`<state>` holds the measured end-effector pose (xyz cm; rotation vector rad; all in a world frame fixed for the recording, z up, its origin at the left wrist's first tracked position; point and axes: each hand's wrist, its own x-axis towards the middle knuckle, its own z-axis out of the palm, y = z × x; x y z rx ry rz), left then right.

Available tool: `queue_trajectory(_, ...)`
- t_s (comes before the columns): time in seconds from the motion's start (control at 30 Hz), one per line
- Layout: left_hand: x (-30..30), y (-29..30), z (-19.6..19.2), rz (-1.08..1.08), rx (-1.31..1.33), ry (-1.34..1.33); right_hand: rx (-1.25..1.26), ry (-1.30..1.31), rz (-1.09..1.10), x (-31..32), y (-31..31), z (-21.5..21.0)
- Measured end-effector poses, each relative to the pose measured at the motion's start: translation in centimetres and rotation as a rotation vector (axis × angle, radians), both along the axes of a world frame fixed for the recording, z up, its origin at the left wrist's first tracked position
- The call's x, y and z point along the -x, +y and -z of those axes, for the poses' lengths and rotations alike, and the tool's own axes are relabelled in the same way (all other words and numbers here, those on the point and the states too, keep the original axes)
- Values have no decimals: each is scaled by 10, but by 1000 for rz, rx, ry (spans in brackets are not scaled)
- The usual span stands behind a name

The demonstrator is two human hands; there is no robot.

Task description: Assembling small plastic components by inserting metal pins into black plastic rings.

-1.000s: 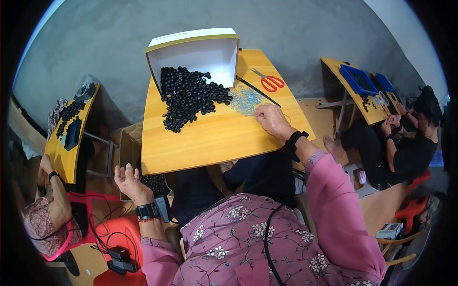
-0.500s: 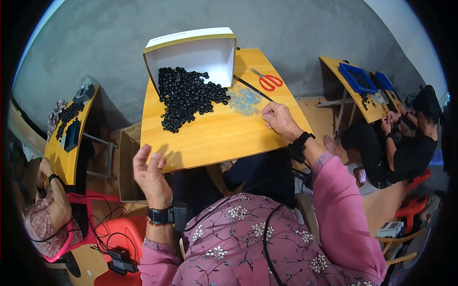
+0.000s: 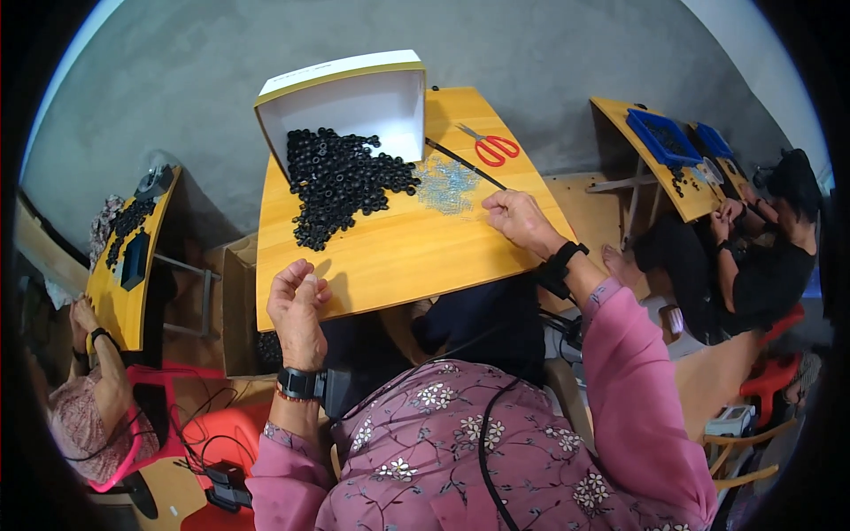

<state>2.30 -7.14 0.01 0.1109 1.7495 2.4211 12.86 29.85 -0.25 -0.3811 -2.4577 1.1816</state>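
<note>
Above the near left edge of the wooden table (image 3: 398, 274) is my left hand (image 3: 299, 305), its fingers loosely bent and apart, with nothing visible in it. My right hand (image 3: 524, 223) is closed in a pinch over the table's right side; anything between the fingertips is too small to make out. Just left of it lies a loose heap of small, thin, silvery-clear pieces (image 3: 447, 188). Many small black ring-like beads (image 3: 341, 181) spill out of a white box (image 3: 390, 111) tipped on its side. A thin black strip (image 3: 467, 165) runs beside the silvery heap.
Red-handled scissors (image 3: 494, 149) lie at the table's far right. A cardboard box (image 3: 237, 310) stands on the floor at left. Two people work at other tables: one at left by a red chair (image 3: 221, 434), another at right near a blue tray (image 3: 660, 142).
My left hand has shifted slightly right, and its fingers have curled in more. The right hand stays pinched in nearly the same place. The whole view has shifted a little.
</note>
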Motion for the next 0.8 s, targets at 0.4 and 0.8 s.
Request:
queue_trajectory(0.4,77,-29,22,-76,353,320,-150,-8,13,-7,3,-4)
queue_trajectory(0.8,58,75,6,342,1248,976,62,240,86,-33,-11,38)
